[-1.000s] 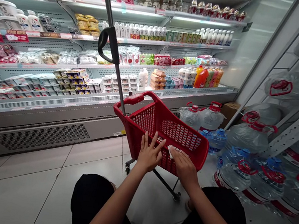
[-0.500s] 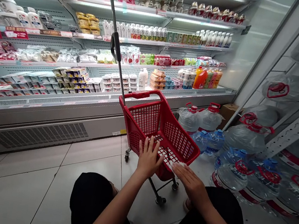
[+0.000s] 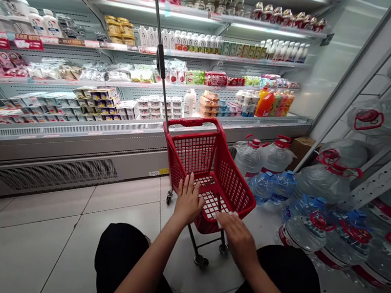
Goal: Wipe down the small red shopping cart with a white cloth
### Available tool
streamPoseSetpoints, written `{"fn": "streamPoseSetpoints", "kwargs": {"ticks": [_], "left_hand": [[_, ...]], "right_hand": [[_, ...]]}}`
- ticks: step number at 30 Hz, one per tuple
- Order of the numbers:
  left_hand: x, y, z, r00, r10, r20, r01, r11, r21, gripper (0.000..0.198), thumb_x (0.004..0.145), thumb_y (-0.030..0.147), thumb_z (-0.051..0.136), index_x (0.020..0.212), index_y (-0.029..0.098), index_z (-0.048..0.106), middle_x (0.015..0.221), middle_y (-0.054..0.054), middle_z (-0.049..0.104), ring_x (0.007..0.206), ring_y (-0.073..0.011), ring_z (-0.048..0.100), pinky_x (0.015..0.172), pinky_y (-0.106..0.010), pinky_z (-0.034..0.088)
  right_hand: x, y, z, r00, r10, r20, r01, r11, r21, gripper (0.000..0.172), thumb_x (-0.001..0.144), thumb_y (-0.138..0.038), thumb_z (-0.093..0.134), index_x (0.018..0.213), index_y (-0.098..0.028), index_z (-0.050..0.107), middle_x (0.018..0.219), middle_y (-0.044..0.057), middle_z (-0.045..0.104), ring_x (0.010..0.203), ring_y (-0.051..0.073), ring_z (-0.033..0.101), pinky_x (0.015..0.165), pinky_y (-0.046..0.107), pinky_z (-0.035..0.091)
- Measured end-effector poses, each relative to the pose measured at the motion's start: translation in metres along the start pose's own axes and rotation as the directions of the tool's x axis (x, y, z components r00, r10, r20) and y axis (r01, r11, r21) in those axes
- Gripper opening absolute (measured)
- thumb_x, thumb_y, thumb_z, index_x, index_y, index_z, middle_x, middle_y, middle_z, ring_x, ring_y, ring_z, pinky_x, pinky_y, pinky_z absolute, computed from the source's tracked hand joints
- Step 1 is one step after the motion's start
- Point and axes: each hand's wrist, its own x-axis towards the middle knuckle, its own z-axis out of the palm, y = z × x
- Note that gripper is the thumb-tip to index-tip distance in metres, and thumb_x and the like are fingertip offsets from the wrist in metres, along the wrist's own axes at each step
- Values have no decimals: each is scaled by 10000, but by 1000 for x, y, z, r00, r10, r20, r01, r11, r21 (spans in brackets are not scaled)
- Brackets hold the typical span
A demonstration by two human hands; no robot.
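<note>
Head view shows your left hand [image 3: 189,201] laid flat, fingers spread, on the near rim of the red basket cart [image 3: 228,186], while your right hand [image 3: 237,230] presses a white wipe [image 3: 226,216] flat under its fingers against the same rim. Compared with a second ago, the cart has swung round and rolled a little away from you toward the chiller shelf [image 3: 72,129], its tall grey handle pole [image 3: 162,64] now leaning further back; the wipe has travelled from the mesh side wall to the front edge, so I judge the cleaning has moved on to the rim. The cart is stiff lattice plastic, glossy, on small castors [image 3: 201,260] that roll freely on smooth pale floor tiles [image 3: 35,240]. Beside it stand clear, rounded water jugs [image 3: 301,227] with red handles, hard and slick-looking.
</note>
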Motion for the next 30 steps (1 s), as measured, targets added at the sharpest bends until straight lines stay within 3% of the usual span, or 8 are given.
{"fn": "streamPoseSetpoints", "kwargs": {"ticks": [3,5,9,14,21,24,27,30], "left_hand": [[-4,3,0,995,-99,-27,99,995,-10,693,1012,503,468,1564,86,417,1724,-193,152,1603,-358,84,1289,-606,128],[-8,2,0,991,-133,-22,132,991,-19,714,1014,509,472,1575,74,390,1728,-204,111,1601,-368,87,1284,-593,170],[-15,-10,-3,999,-26,44,28,998,-62,633,1030,325,455,1627,181,301,1750,-139,22,1605,-311,108,1277,-530,234],[-8,-32,-8,993,78,91,-72,995,-67,651,1013,252,452,1639,278,274,1757,-81,-2,1602,-286,142,1279,-515,230],[3,-62,-30,990,94,108,-101,993,62,591,1024,250,382,1609,332,359,1720,-30,235,1594,-247,197,1292,-608,39],[3,-53,-30,996,59,68,-66,991,119,597,1013,236,390,1610,256,379,1673,-69,342,1589,-243,215,1304,-576,-6],[-5,-23,-15,996,39,85,-47,994,97,544,1058,336,340,1556,162,473,1626,-103,425,1574,-234,262,1315,-504,124],[-21,3,-1,986,108,127,-108,994,-7,581,1095,452,235,1510,177,535,1603,-59,467,1544,-186,338,1292,-417,249]], "right_hand": [[14,-32,10,998,-56,-20,56,998,34,705,924,24,366,1590,-204,410,1408,66,668,1262,196,653,1146,397,499],[16,-34,10,995,-101,-18,102,993,58,694,934,29,365,1588,-199,408,1405,63,671,1260,184,653,1144,387,502],[4,-1,-7,986,-160,49,154,983,99,669,979,15,366,1602,-229,372,1439,34,647,1301,166,624,1180,411,478],[-13,30,-30,991,-110,82,103,991,84,659,1010,-11,361,1609,-286,351,1445,18,641,1291,174,638,1172,433,496],[-17,38,-43,975,-180,127,169,981,96,638,1043,-31,362,1627,-278,293,1521,12,568,1407,162,532,1202,415,462],[-14,36,-44,967,-219,127,205,972,112,601,1057,-70,390,1619,-273,318,1516,16,574,1429,168,504,1207,411,455],[-6,17,-35,970,-228,82,215,967,137,590,1058,-76,402,1616,-252,326,1495,35,593,1421,170,513,1211,420,450],[4,-2,-23,960,-266,86,251,956,153,580,1056,-68,404,1610,-225,335,1493,47,595,1425,161,508,1221,415,435]]}}
